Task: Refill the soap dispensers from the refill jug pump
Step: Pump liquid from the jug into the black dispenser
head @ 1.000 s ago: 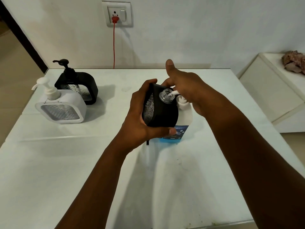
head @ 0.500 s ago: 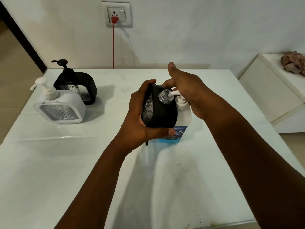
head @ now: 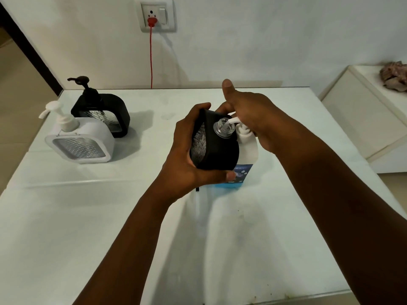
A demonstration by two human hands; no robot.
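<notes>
My left hand (head: 185, 159) grips a black soap dispenser (head: 218, 150) that has no pump fitted and is tilted to the right, its clear open neck (head: 223, 128) facing up. The white refill jug (head: 250, 148) with a blue label stands right behind it. Its white pump spout (head: 233, 121) reaches into the neck. My right hand (head: 253, 111) rests on top of the jug's pump with the thumb sticking up; its fingers are partly hidden behind the dispenser.
A white dispenser (head: 81, 144) and a second black dispenser (head: 103, 113), both with pumps on, stand at the far left of the white table (head: 88, 227). A red cable (head: 151, 58) hangs from the wall socket (head: 157, 14). A low white cabinet (head: 363, 119) stands to the right.
My right hand dipped slightly on the jug's pump and came back up. The left hand keeps the black dispenser in the same place.
</notes>
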